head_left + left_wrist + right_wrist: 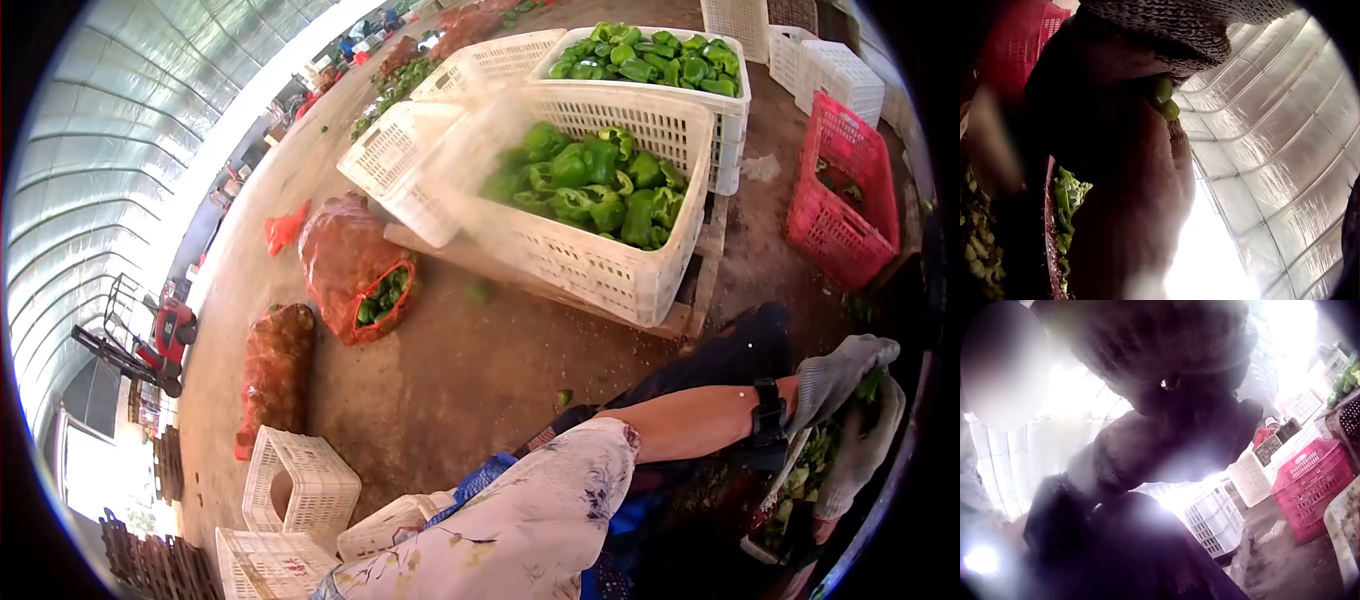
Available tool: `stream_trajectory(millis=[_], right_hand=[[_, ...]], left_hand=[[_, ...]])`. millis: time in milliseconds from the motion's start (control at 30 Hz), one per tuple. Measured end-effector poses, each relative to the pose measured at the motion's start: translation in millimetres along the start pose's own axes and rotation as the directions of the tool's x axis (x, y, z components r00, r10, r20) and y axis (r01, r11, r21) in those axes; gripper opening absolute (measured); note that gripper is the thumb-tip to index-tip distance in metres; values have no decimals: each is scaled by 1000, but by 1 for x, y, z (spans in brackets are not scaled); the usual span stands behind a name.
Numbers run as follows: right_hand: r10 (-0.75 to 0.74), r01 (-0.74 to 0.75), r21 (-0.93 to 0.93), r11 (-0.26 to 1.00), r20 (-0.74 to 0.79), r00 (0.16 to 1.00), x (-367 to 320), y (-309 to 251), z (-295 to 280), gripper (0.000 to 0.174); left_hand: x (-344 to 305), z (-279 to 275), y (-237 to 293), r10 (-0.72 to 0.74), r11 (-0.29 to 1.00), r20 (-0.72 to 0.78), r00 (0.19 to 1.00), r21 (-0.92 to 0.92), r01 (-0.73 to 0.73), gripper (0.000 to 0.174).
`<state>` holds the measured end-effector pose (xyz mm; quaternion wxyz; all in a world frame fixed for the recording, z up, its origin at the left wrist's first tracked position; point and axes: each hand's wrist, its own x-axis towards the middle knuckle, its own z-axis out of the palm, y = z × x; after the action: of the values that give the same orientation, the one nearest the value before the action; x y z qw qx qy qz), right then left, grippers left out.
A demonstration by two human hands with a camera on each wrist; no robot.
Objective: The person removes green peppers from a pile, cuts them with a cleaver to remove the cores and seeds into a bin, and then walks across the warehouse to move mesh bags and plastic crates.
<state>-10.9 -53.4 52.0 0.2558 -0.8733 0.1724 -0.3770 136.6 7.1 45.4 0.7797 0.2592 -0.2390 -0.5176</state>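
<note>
At the right edge of the head view, both hands wear knit gloves and meet around a green pepper (868,386), which is mostly hidden by them. My left hand (845,375) grips it from the near side, the wrist wearing a black strap. My right hand (868,450) holds it from the far side, with fingers pointing up. Between glove and fingers in the left wrist view, a small bit of the green pepper (1165,100) shows. Below the hands is a container (765,550) with green pieces and leafy scraps. The right wrist view shows the hands dark and backlit.
A white crate of green peppers (640,270) stands on a wooden pallet (700,290), another filled crate (730,140) behind it. A red crate (840,190) stands at right. Net sacks (340,250) and empty white crates (300,490) lie left. A red forklift (170,335) is farther off.
</note>
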Motion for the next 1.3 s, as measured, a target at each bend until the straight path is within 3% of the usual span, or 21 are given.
stream_trajectory(millis=[33,133,267,367,467,533,567,633,700,767,833,933,1033,1067,1100,1133,1167,1200,1233,1267,1300], right_hand=[[-46,48,-112,993,17,999,3,-1,3,54],[90,-88,-28,996,84,992,3,17,7,50],[355,-371,379,848,115,928,-9,53,25,48],[345,-423,400,813,254,904,3,-21,5,51],[335,-524,545,654,412,847,10,-51,-8,54],[302,-543,617,570,458,836,8,-58,-16,54],[286,-550,656,517,473,833,7,-63,-19,54],[259,-550,722,419,486,835,4,-71,-23,52],[265,-570,674,470,508,820,0,-64,-30,48],[313,-602,495,626,548,776,-9,-31,-40,43],[337,-450,151,880,469,816,-21,-14,-35,40],[154,-155,-30,987,399,904,-45,16,-25,33],[321,-361,22,932,409,854,-29,-43,-51,29],[447,-520,70,851,422,789,-21,-71,-60,29],[570,-660,84,746,433,699,-13,-91,-71,28],[727,-822,43,568,442,525,0,-108,-82,27],[444,-502,140,854,309,841,-33,-66,-75,28],[457,-483,40,874,266,849,-35,-65,-82,25],[747,-829,55,557,402,529,-17,-91,-105,24],[724,-768,46,639,304,620,-27,-80,-108,23],[674,-694,26,719,219,706,-43,-62,-102,23]], left_hand=[[-7,3,4,78,997,-69,995,15,-77,21],[7,1,8,7,999,-222,975,47,4,21],[26,-5,2,-74,977,-262,962,176,123,21],[15,11,12,-69,948,-344,936,269,168,15],[-12,20,31,-47,908,-223,974,396,135,12],[-15,15,32,52,727,-2,999,686,-37,13],[-13,9,29,116,501,168,979,841,-203,14],[-16,6,22,114,415,287,951,856,-308,13],[-15,4,19,88,482,327,941,813,-327,14],[-15,2,16,60,540,347,936,777,-323,15],[-14,3,8,53,575,374,926,746,-335,18],[-10,5,-2,50,609,454,890,692,-388,23],[-4,1,-28,132,749,635,761,439,-496,29],[-1,1,-41,151,802,669,728,348,-486,31],[-9,14,-26,35,779,649,760,459,-428,32],[-16,29,-10,-83,735,618,781,568,-371,34],[-24,45,5,-198,673,579,791,667,-320,35],[-24,60,13,-288,602,536,793,746,-285,37],[-26,76,20,-376,520,487,788,815,-256,39],[-19,77,7,-377,515,531,759,801,-304,40],[-16,87,-7,-481,560,373,794,827,-49,38]])
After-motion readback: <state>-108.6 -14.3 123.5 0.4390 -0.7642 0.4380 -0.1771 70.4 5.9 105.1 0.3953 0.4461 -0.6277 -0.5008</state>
